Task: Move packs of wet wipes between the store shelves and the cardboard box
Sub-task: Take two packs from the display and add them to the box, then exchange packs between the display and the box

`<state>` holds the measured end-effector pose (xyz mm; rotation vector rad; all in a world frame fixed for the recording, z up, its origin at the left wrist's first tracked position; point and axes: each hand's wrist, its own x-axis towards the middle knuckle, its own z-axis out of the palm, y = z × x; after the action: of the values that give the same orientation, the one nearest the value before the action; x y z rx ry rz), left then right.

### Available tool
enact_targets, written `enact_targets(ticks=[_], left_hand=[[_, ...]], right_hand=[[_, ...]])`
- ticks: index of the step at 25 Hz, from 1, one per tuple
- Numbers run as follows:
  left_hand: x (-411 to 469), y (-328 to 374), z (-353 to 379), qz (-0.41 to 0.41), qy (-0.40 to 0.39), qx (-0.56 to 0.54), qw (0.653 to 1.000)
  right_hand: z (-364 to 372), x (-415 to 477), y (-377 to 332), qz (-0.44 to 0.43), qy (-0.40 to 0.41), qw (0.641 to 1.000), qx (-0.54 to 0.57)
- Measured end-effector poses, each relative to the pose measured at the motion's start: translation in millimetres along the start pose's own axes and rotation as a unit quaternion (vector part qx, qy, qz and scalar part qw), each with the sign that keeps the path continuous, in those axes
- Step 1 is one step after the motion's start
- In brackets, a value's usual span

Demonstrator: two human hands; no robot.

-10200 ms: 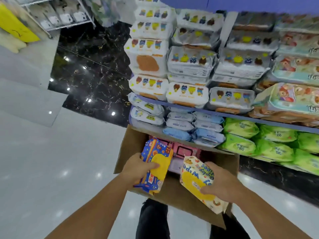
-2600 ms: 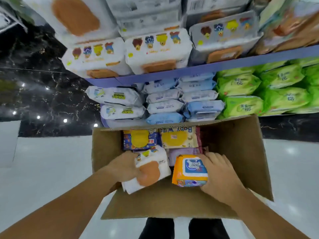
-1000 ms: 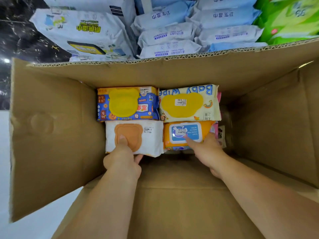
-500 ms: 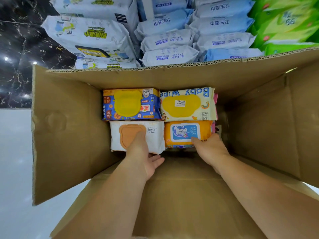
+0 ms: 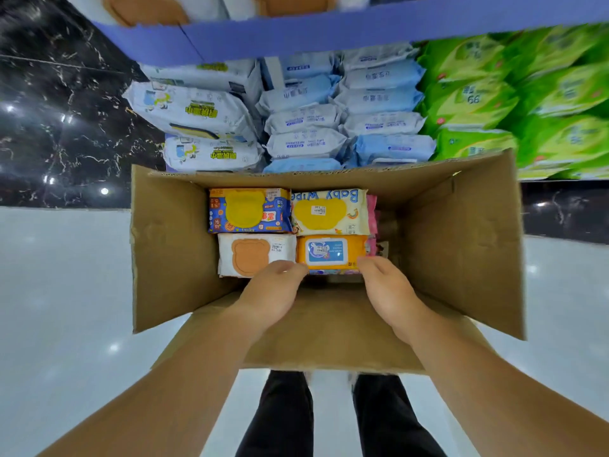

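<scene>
Left hand curled at near edge of white wipes pack, right hand at near right corner of orange wipes pack; grip on either impossible to tell. Both packs flat in cardboard box, touching blue pack and yellow Baby Wipes pack at far wall.

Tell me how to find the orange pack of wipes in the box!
Look into the open cardboard box in front of the shelves: four packs lie on top in two rows. The orange pack is in the nearer row, right of the white pack and before the cream Baby Wipes pack. Only it has a blue lid; the others' are yellow or tan.
</scene>
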<state>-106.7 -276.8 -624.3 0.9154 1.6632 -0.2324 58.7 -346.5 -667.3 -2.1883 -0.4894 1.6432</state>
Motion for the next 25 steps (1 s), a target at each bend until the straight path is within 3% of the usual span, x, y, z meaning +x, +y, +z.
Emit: enact_targets(ticks=[8,11,17,25], left_hand=[[-165.7,96.4,-29.7,0.069,-0.001,0.008,0.998],[-230.4,155.9,-44.3,0.135,-0.025,0.036,0.990],[-352.7,267.9,-72.3,0.291,-0.038,0.076,0.953],[-444.7,338.3,-70.3,0.435,-0.034,0.083,0.896]], right_hand=[[-113.2,-176.3,-98.2,-0.060,0.052,0.997,-0.001],[-152.8,-243.8,-147.9,-0.107,0.094,0.990,0.017],[-204.7,-340.3,-210.4,-0.187,0.186,0.962,0.075],[-284.4,-406.9,-251.2,-0.275,0.230,0.927,0.115]])
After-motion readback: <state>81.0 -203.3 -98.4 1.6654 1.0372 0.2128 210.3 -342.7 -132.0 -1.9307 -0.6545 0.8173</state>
